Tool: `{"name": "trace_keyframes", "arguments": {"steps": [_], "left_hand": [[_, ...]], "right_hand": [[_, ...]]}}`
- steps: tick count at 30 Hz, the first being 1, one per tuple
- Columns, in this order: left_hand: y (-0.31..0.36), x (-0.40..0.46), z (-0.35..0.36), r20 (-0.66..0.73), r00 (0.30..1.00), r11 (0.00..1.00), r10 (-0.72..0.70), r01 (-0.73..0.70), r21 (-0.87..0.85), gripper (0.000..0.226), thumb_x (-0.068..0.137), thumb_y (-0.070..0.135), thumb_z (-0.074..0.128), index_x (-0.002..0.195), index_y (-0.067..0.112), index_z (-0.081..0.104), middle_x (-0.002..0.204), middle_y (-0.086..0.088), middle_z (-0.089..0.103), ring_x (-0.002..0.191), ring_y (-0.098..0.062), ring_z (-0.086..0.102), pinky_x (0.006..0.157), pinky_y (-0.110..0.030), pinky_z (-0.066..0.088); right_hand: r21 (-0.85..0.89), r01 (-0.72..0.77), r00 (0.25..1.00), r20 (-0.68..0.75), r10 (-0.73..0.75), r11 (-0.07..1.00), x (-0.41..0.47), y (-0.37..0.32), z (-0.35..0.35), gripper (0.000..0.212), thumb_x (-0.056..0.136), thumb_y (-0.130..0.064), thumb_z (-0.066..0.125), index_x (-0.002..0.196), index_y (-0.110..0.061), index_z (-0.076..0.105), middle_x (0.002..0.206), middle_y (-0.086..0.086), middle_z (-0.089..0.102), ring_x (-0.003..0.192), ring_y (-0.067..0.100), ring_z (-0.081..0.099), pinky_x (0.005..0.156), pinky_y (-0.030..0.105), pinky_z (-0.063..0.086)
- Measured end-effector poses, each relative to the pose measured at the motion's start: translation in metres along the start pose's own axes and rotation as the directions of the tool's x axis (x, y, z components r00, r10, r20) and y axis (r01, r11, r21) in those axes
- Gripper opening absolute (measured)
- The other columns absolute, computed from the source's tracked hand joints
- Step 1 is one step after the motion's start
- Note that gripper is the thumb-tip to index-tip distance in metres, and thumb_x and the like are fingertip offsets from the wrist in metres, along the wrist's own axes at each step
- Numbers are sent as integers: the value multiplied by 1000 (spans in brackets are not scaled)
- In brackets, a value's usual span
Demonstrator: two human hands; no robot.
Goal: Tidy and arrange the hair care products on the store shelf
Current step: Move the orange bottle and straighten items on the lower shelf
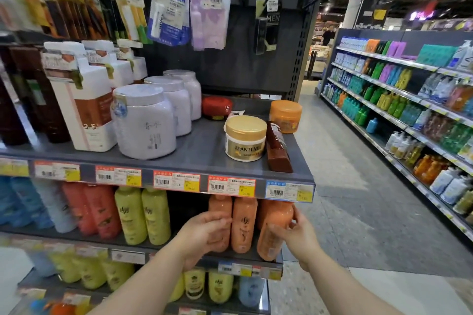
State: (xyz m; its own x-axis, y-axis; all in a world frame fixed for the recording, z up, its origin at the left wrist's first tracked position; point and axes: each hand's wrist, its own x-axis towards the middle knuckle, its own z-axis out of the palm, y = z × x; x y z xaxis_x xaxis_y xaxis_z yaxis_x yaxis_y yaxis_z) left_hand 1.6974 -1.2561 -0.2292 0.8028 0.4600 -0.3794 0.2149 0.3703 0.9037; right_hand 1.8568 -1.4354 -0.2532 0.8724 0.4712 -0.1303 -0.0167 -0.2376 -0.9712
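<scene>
Left hand (204, 235) wraps one orange bottle (219, 212), right hand (297, 235) grips the end bottle (275, 233) (it's tilted).

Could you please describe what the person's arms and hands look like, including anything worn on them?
Both forearms are bare to the bottom edge of the view: no sleeves show. The left hand and right hand wear no gloves, and no watch, bracelet or ring is visible.

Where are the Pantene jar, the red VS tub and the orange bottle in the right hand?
Pantene jar (245, 147), head view, front label.
Red VS tub (217, 107), head view, lid.
Orange bottle (275, 230), head view, body.
</scene>
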Motion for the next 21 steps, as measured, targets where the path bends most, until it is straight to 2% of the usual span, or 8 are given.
{"name": "trace_keyframes", "arguments": {"steps": [3,6,9,12,14,17,19,21], "left_hand": [[-5,3,-6,7,1000,1000,7,-7,-4,27,91,13,65,117,12,64,110,-4,74,110,-25,66,100,-47,49],[-11,6,-10,13,1000,1000,-3,3,-3,26,91,12,64,117,12,64,111,-5,73,108,-26,67,97,-45,52],[-18,6,-11,22,1000,999,-22,20,46,26,93,15,63,118,15,64,113,-4,72,108,-24,67,93,-41,52],[-24,3,-15,21,999,994,-45,42,102,27,93,17,62,120,17,62,114,-3,72,108,-23,66,94,-40,49],[-26,0,-19,24,998,991,-59,55,121,25,94,18,61,120,18,62,113,-2,73,108,-22,67,95,-41,48],[-22,-4,-24,15,998,991,-66,64,121,25,95,17,60,119,17,61,110,-2,74,108,-21,68,97,-41,46],[-19,-6,-27,4,998,990,-60,59,126,23,95,17,60,118,18,61,105,-1,75,106,-21,68,97,-41,46],[-16,-8,-29,-3,999,990,-54,54,128,22,95,16,60,117,18,62,102,0,76,105,-20,68,98,-42,46]], "right_hand": [[-29,15,999,-34,-16,999,2,4,6,64,76,-2,77,126,-28,47,99,-8,61,86,2,58,61,16,45],[-44,6,997,-79,-10,999,5,12,11,64,76,-5,78,130,-24,49,104,-6,63,88,2,58,65,18,46],[-49,6,994,-110,-11,999,12,14,17,66,74,-10,81,129,-25,48,108,-4,63,91,6,61,74,26,52],[-104,7,992,-121,-20,995,17,16,22,73,70,-14,85,131,-24,45,115,0,64,99,16,63,91,42,53],[-140,-7,993,-121,-10,990,18,17,23,76,67,-9,85,131,-23,45,116,2,64,102,18,62,94,45,52],[-198,-21,993,-118,-2,980,16,15,23,67,68,-6,79,125,-27,50,111,-2,65,101,18,63,90,43,53],[-235,-62,990,-135,31,970,15,14,26,67,66,-12,81,123,-29,50,108,-2,65,98,18,63,89,42,54],[-280,-106,985,-159,63,954,20,20,31,78,54,-31,85,122,-34,47,106,-5,65,97,18,63,88,42,54]]}}
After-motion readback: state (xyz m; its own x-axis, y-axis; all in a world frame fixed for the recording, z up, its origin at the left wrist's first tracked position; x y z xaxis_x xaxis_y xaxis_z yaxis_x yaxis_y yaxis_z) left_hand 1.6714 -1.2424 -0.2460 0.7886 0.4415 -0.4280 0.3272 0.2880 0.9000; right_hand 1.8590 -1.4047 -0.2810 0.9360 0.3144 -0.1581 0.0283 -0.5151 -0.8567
